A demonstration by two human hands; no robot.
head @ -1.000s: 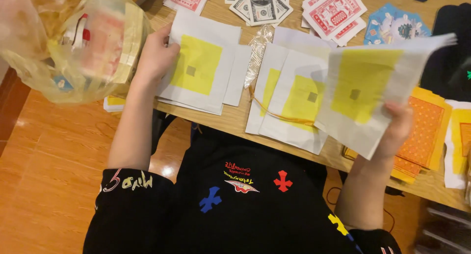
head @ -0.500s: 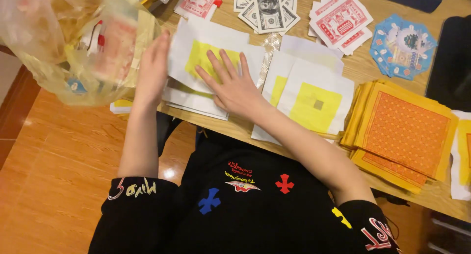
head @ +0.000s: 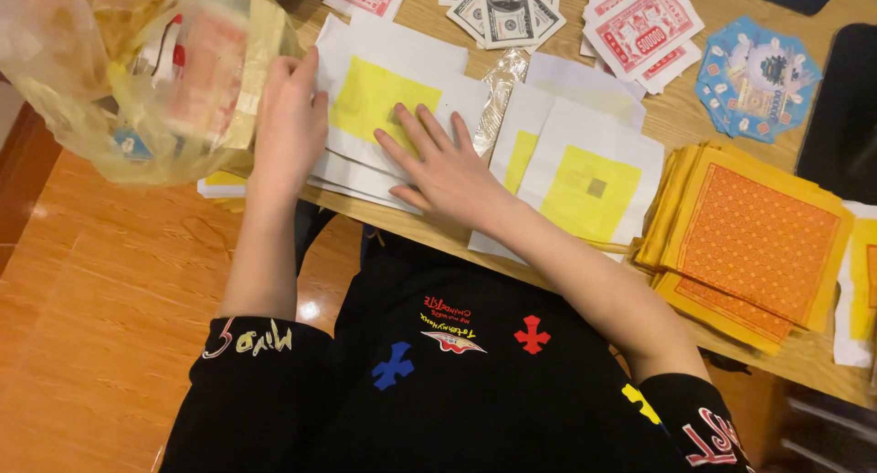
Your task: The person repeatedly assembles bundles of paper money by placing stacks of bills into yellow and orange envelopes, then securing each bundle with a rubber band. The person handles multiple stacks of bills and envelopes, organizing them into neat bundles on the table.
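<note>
Landmark: left stack of white sheets with yellow squares (head: 379,103), near the counter (head: 681,117) front edge.

Left of it: yellow plastic bag (head: 119,80) full of paper bundles, blurred, touching the stack's left side. Left hand (head: 290,126) rests at the stack's left edge, fingers together, flat against the sheets and the bag; it sits where it sat a second ago.

On the stack: right hand (head: 443,167), fingers spread, palm pressing the top sheet. A second ago this hand held a fan of sheets up at the far right; half a second ago it was already down here. So the sheets are laid down and both hands now square up the pile.

Right of the stack: crinkled clear wrapper (head: 501,89), second white-and-yellow stack (head: 585,185), then orange patterned sheets (head: 754,240). Behind the stack: banknote-style papers (head: 502,7).
</note>
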